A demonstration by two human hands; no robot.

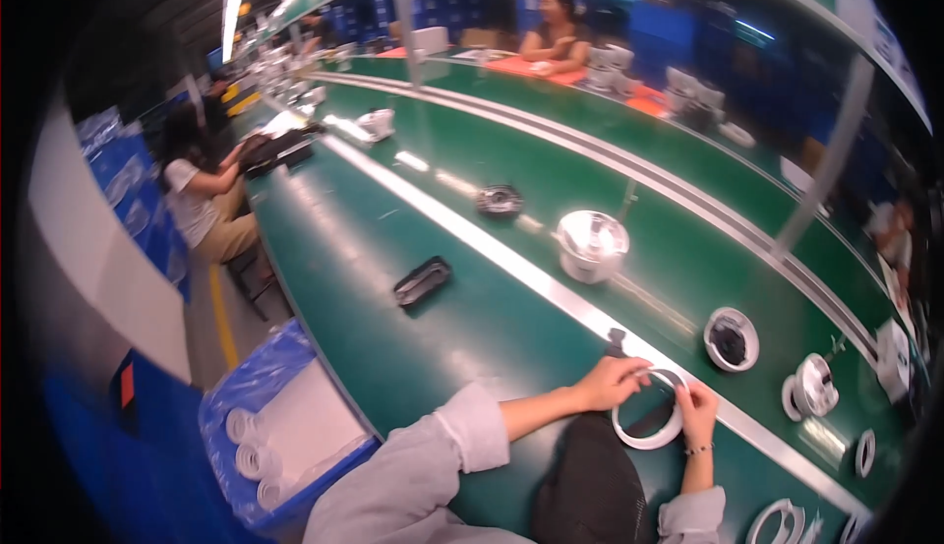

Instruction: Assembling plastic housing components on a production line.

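One seated person (202,185) in a pale top is at the far left, beside the green bench (364,234). Nearer stands one blue bin (315,487) with three white rolls (254,460) showing along its left side. On the belt (472,141) beyond the bench lies one white part (375,124), too blurred to make out. Next, one long black tray (423,281) lies on the bench, and one dark round part (500,201) on the belt. One person (559,37) is on the far side. Then comes one white pot (592,246) with a shiny top.

The left hand (612,384) pinches the upper left rim of one white ring (649,442), thumb against fingers; the right hand (696,411) grips its right rim, with one bracelet (698,450) on the wrist. The ring is over the near bench, just beside the belt's pale edge; whether it touches the bench cannot be told.

Further right are one white bowl (731,338) with a dark middle, one white housing (813,387) and one thin hoop (864,453).

The held ring is plain, smooth and round, wide open in the middle, with a narrow band.
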